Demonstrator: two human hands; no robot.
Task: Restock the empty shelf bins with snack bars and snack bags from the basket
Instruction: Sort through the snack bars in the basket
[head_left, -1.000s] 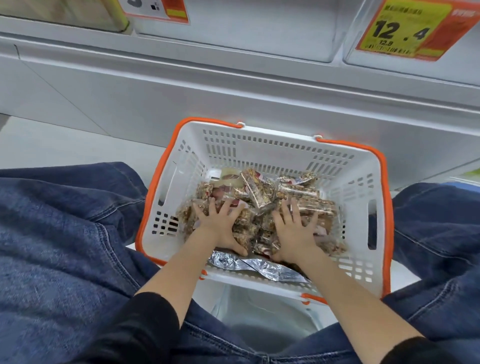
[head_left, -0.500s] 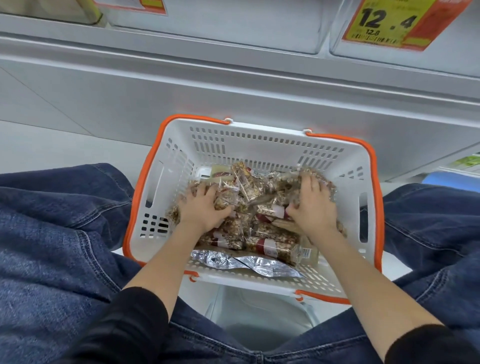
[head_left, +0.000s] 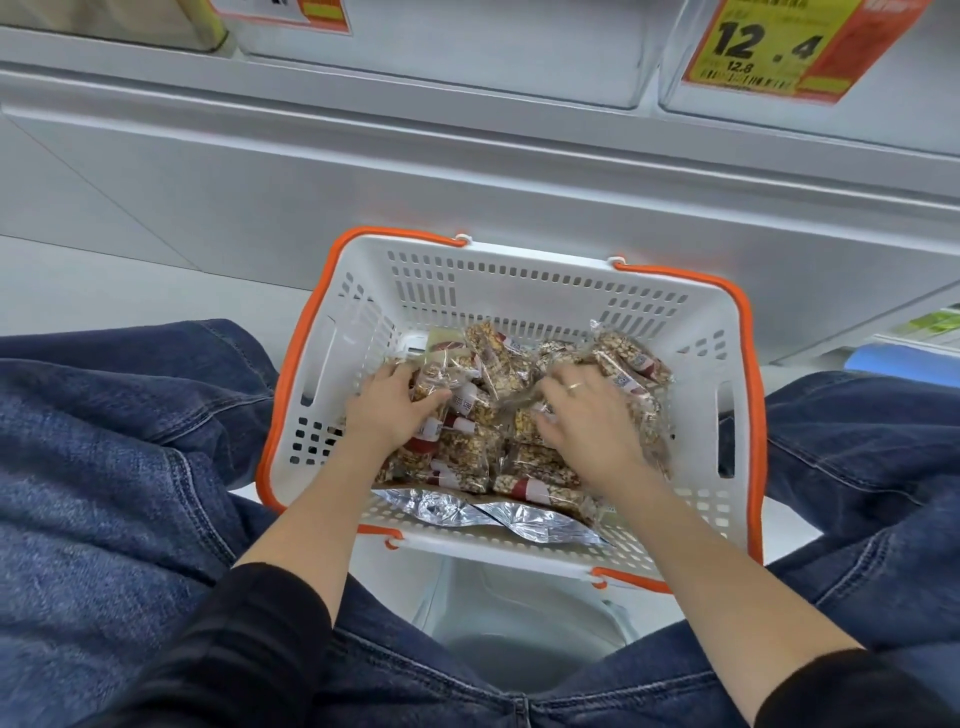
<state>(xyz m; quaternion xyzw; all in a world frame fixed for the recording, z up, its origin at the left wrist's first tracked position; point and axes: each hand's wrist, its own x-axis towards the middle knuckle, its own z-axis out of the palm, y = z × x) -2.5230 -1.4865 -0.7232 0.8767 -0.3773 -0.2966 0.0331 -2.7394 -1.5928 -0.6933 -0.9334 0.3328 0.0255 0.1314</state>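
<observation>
Gathering step: snack bars (head_left: 467, 452) heaped in the middle of the white basket (head_left: 519, 280), waiting to be scooped out for the shelf. Too jumbled for a firm count; a dozen or more clear wrappers showing, probably others buried. Two silver snack bags (head_left: 431, 506) lying flat under the heap at the near wall.

Left hand (head_left: 387, 408) dug into the left of the pile, fingers curled round a few bars. Right hand (head_left: 582, 415), ring on one finger, spread over the right of the pile, fingers bent and clutching wrappers.

Next, by judgement: squeeze both handfuls together, lift clear of the rim, carry up to a bin (head_left: 519, 52) above. Slippery wrappers likely to slide, so firm hold needed.

Two price tags (head_left: 779, 49) on the bin fronts. Basket between two denim-clad legs (head_left: 130, 467), on a pale stool (head_left: 519, 613).
</observation>
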